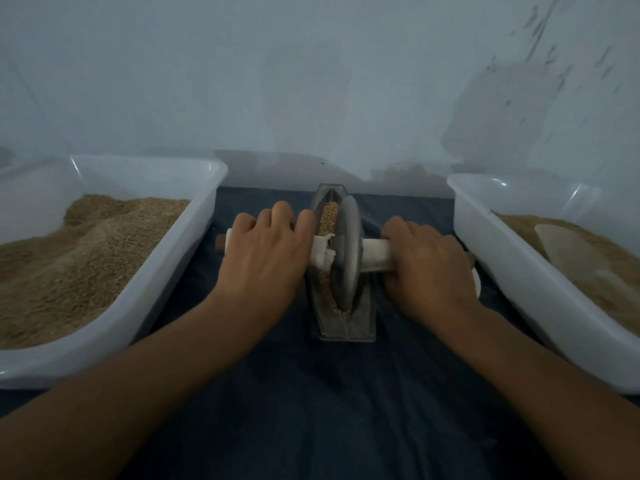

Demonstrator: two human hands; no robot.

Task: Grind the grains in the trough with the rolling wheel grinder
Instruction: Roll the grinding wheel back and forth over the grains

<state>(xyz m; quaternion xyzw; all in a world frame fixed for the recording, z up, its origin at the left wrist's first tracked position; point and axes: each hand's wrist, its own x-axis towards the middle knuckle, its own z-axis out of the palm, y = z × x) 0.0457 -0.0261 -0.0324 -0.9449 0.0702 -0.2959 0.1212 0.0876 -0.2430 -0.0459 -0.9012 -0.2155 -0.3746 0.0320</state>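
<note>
Clearly mid-grind: the left hand (263,251) and right hand (427,261) are each closed around the axle handle either side of the wheel (346,251), in the trough (341,327) mid-cloth; whole grains (327,216) remain.

White tub (194,216) left, white tub (485,237) right, both grain-filled; dark cloth (329,410) beneath; pale wall (311,81).
</note>
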